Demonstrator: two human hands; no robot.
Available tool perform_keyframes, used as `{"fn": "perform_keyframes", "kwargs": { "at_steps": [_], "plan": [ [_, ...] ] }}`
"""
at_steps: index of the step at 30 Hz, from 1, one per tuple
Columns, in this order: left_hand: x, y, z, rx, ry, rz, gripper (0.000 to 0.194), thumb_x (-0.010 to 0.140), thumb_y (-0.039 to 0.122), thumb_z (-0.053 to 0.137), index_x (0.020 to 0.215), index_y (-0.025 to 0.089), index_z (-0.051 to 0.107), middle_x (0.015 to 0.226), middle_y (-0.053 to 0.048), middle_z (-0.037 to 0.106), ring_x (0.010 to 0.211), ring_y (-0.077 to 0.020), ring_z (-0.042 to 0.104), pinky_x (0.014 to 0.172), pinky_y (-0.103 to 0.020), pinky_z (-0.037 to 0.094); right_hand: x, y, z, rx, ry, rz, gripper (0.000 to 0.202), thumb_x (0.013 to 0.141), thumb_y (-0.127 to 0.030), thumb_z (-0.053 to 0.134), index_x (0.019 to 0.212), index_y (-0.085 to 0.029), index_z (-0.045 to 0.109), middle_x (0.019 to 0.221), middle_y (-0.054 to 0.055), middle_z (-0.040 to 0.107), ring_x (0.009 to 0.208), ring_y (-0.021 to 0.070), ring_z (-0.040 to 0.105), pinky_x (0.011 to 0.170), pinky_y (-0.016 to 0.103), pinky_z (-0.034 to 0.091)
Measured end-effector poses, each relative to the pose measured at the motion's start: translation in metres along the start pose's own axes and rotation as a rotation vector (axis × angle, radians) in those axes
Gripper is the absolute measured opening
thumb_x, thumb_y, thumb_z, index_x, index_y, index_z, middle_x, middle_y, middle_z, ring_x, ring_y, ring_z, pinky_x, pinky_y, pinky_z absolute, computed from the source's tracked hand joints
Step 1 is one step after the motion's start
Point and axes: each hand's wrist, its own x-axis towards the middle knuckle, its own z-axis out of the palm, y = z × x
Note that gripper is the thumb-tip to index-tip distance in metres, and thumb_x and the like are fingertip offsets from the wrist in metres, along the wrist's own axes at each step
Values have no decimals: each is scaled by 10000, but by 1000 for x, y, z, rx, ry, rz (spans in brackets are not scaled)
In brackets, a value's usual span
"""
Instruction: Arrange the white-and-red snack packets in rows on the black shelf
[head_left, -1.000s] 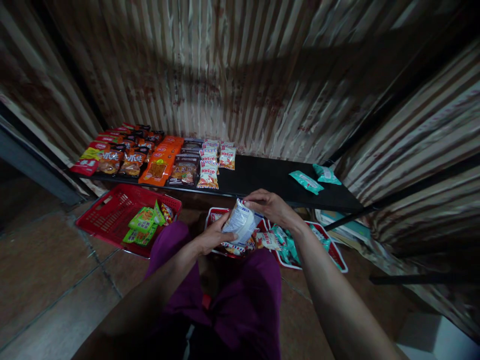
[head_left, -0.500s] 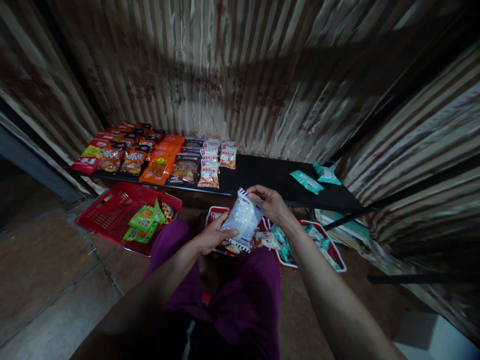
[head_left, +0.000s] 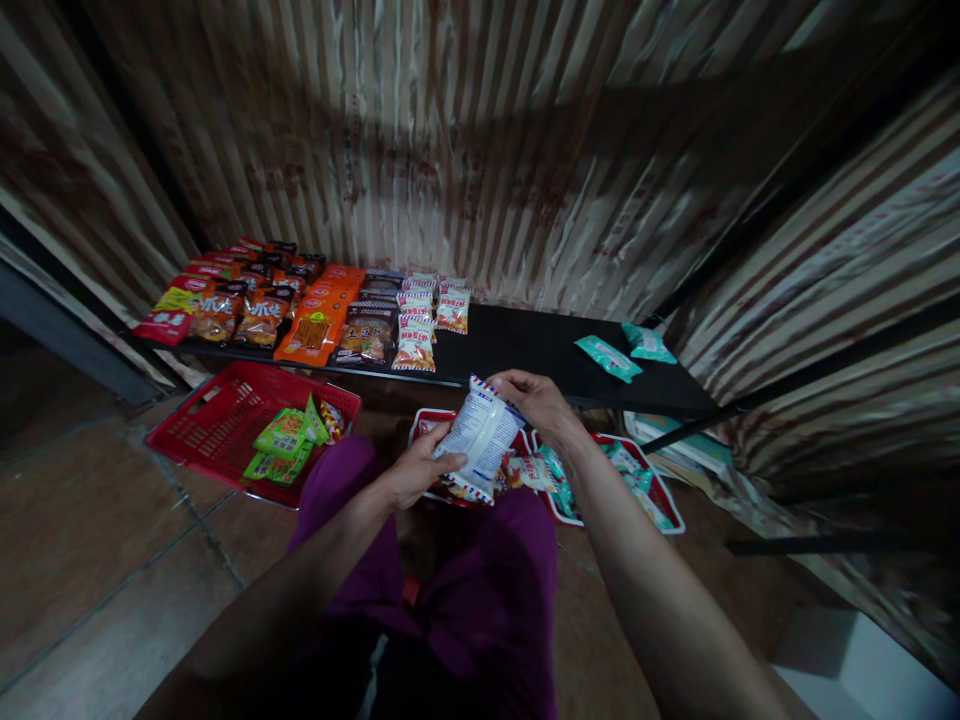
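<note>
A white snack bag (head_left: pixel 486 437) with striped red-and-blue ends is held up between my hands, its printed back towards me. My left hand (head_left: pixel 421 466) grips its lower left side, thumb across the front. Pinched at the bag's upper edge are the fingers of my right hand (head_left: pixel 531 400). Below it stands a red basket (head_left: pixel 420 418) with a white rim, partly hidden by the bag and hands. Matching white snack bags (head_left: pixel 414 342) stand in a short row on the black shelf (head_left: pixel 510 350), to the right of dark brown packets (head_left: pixel 367 330).
Orange packets (head_left: pixel 315 325), brown-and-black bags (head_left: pixel 262 315) and red-yellow packets (head_left: pixel 171 310) fill the shelf's left. Two teal packets (head_left: pixel 609 358) lie at its right. A red basket (head_left: pixel 217 420) with green packets (head_left: pixel 283 435) stands left; another basket (head_left: pixel 679 515) holds teal packets. Striped fabric (head_left: pixel 465 150) hangs behind.
The bag has turned slightly, so more of its printed back faces me. Both hands keep their hold on it. The whole view has shifted a little.
</note>
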Motion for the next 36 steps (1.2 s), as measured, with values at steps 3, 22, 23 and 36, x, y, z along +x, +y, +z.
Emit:
{"fn": "perform_keyframes", "kwargs": {
  "at_steps": [3,22,23,36],
  "plan": [
    [0,0,-2,2,16,26,650,613,239,779,1213,207,530,1146,-72,628,996,-203,600,923,-345,415,-5,0,-7,2,-27,48,339,596,-480,718,773,-192,703,681,-5,674,587,117,556,567,247,420],
    [-3,-2,1,-51,67,-13,577,599,292,798,1110,173,556,985,-76,675,802,-174,643,714,-281,495,18,36,-5,-74,203,-156,308,581,-455,705,694,-172,668,647,9,646,587,137,554,562,270,434],
    [-3,-1,2,-54,75,-10,577,592,287,802,1101,171,559,972,-74,678,795,-174,643,713,-284,495,18,37,-5,-98,229,-173,322,611,-471,680,728,-172,673,669,17,653,605,145,564,579,281,447],
    [2,4,7,-101,153,117,741,648,228,755,1306,276,419,1205,-76,597,961,-208,618,780,-318,512,-45,38,24,-454,339,-554,311,829,-388,532,1099,-270,630,1225,73,548,1095,222,541,861,378,502]
  ]
}}
